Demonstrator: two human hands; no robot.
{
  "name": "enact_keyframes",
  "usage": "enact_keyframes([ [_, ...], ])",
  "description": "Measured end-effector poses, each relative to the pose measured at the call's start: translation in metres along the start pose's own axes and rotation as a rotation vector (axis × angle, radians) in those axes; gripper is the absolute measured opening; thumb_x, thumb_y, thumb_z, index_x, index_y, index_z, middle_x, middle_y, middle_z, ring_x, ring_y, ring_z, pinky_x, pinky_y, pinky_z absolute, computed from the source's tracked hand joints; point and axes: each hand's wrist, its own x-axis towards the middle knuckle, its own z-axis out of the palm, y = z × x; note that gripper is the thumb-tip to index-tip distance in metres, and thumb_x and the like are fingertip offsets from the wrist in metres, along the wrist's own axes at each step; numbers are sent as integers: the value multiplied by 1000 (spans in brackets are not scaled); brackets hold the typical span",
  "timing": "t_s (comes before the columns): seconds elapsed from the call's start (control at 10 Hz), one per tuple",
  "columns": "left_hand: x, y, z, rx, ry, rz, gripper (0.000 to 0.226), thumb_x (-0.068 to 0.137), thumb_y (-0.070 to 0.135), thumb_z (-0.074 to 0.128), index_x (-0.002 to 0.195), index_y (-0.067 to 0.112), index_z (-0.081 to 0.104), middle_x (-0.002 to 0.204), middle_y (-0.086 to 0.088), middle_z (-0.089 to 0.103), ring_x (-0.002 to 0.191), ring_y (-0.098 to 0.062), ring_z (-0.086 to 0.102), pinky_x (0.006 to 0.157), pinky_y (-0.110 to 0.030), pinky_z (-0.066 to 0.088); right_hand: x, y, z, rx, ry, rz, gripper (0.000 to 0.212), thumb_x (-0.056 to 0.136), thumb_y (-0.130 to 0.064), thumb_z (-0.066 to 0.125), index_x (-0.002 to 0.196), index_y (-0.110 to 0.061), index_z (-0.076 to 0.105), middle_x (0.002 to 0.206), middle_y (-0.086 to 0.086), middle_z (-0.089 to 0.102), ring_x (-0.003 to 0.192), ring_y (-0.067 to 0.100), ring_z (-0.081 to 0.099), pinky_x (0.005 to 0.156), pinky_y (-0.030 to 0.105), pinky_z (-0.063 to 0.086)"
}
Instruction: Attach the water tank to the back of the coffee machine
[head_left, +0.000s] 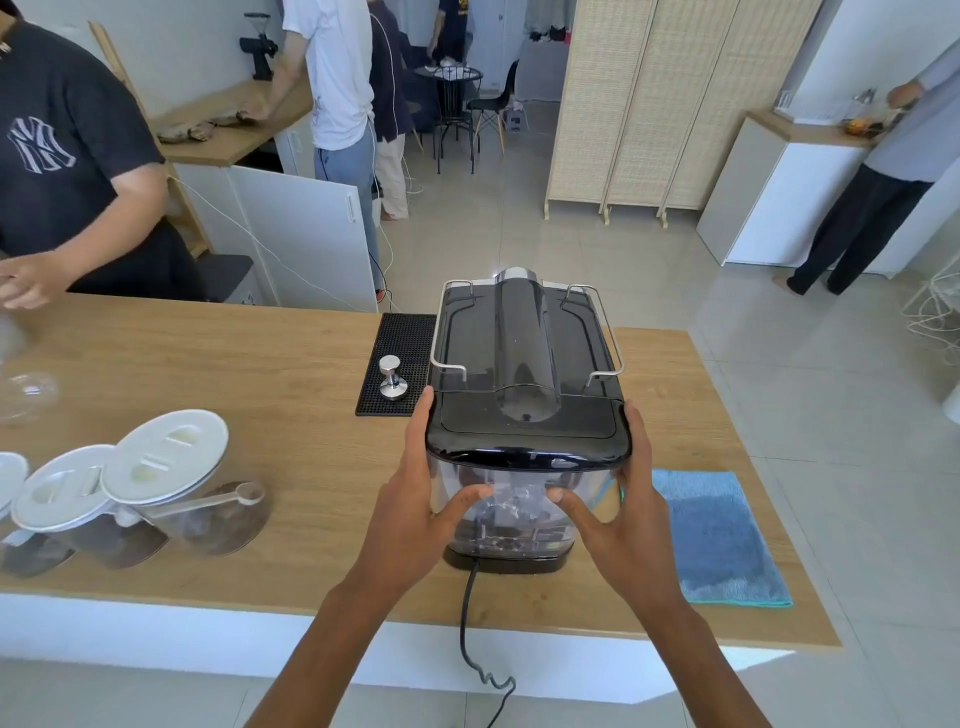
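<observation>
The black coffee machine (524, 338) stands on the wooden counter (234, 374) with its back toward me. The clear water tank (511, 512), topped by a glossy black lid (527, 441), sits against that back, over the machine's black base. My left hand (421, 488) grips the tank's left side, thumb across its front and fingers up along the lid edge. On the right side my right hand (621, 493) holds it the same way. A black power cord (470, 623) hangs from below the tank over the counter's near edge.
A steel tamper (392, 378) stands on a black rubber mat (400, 364) left of the machine. A blue cloth (714, 538) lies to the right. Clear jars with white lids (161, 457) and a scoop sit at the left. A person in a dark shirt (67, 156) stands across the counter.
</observation>
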Motion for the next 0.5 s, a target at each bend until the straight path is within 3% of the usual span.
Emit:
enact_keyframes([
  [0.1,-2,0,2,-32,-16,-16,101,86,54,67,154,55,-8,80,23,66,56,-5,54,53,-21,50,0,-1,0,-1,3,4,111,72,-75,69,159,-53,3,159,-14,43,137,9,51,105,16,40],
  [0.2,-8,-7,10,-93,-33,-62,97,92,44,64,158,45,-7,148,26,48,116,10,57,95,-7,46,-1,0,0,-26,9,11,111,74,-75,68,159,-52,0,160,-12,42,134,2,52,99,0,36],
  [0.3,-17,-23,16,-57,-105,-132,76,99,31,60,158,25,12,150,11,52,127,1,56,95,-8,45,-5,3,2,-114,27,19,111,75,-81,60,159,-51,-6,162,-10,38,119,-8,57,83,-4,39],
  [0.4,-41,-49,20,-2,-205,-220,81,99,26,64,160,20,12,155,3,48,141,-13,46,111,-33,44,-19,13,5,-187,2,39,102,81,-83,46,160,-46,-7,165,-9,32,134,21,55,91,20,51],
  [0.5,-64,-79,22,130,-246,-291,100,91,48,68,162,17,4,170,-1,11,156,-18,10,125,-43,20,-37,39,13,-250,-11,10,94,90,-74,42,163,-31,2,168,-3,24,148,25,36,104,41,48],
])
